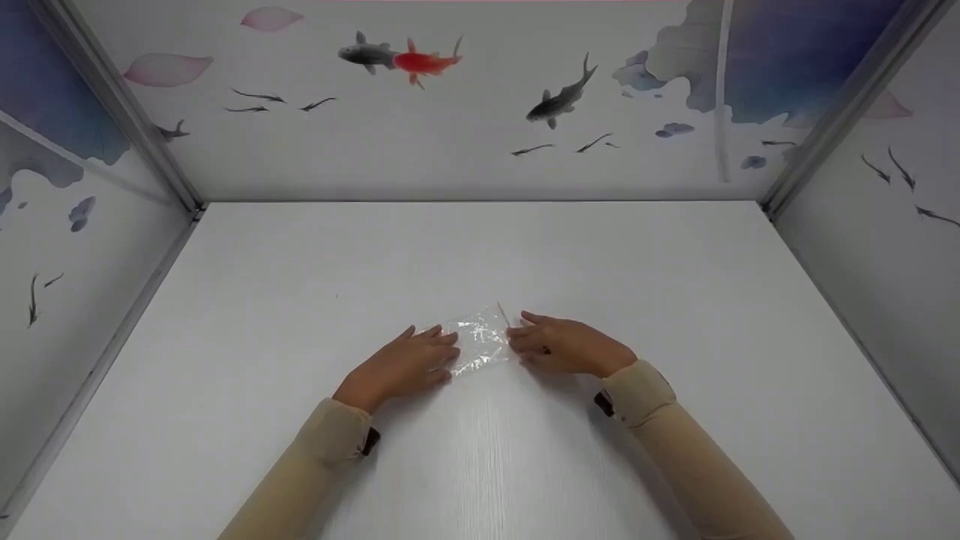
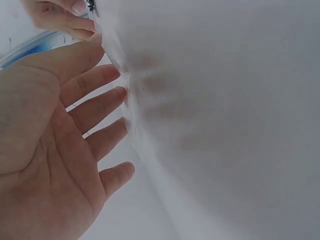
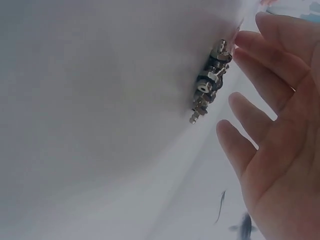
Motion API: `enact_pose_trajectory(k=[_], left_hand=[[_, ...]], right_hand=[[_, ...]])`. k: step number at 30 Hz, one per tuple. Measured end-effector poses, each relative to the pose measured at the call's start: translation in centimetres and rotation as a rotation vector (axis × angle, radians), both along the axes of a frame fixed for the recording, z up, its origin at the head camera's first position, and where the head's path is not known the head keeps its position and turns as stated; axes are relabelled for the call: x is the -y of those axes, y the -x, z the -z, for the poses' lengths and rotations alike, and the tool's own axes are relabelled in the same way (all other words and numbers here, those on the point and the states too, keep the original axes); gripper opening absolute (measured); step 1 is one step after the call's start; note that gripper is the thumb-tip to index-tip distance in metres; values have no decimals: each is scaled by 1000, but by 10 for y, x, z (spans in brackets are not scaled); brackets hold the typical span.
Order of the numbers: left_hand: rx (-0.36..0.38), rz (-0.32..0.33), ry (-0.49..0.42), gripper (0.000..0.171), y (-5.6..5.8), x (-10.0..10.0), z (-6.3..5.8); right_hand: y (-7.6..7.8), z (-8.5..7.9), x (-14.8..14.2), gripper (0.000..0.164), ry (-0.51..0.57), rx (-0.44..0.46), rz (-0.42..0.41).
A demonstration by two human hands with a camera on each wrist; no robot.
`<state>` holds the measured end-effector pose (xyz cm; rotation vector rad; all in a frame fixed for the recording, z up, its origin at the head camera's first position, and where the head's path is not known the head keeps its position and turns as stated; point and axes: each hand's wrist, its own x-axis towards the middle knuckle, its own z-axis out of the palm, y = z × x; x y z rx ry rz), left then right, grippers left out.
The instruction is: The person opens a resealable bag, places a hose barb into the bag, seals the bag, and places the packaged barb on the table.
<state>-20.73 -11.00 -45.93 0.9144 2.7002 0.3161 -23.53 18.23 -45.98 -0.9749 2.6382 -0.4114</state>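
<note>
A small clear plastic bag (image 1: 480, 341), crinkled and shiny, lies flat on the white table between the two hands. My left hand (image 1: 409, 364) rests on its left end with spread, nearly straight fingers; the left wrist view has those fingertips along the edge of the clear film (image 2: 128, 107). At the bag's right edge is my right hand (image 1: 566, 346), its fingers extended and relaxed. Close beside the right fingertips, in the right wrist view, several small metal hose fittings (image 3: 210, 82) with barbed ends lie in a cluster. From above, the right hand mostly hides them.
The white tabletop (image 1: 480, 255) extends around the hands. Upright panels printed with fish and petals stand along the back (image 1: 480, 135), left and right sides, joined by grey metal corner posts (image 1: 817, 112).
</note>
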Motion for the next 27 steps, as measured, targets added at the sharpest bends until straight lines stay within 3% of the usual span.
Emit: enact_pose_trajectory(k=[8,15,24,27], left_hand=[[9,-24,-5,45,4,-1,0],[18,-40,-31,48,6,1,-2],[54,-52,72,43,8,-1,-8],[48,-70,60,36,7,-3,-8]], right_hand=[[-9,2,0,37,24,-3,-15],[-15,4,5,36,3,-56,-63],[-22,1,8,34,19,-121,-137],[-22,2,7,35,38,-118,-135]])
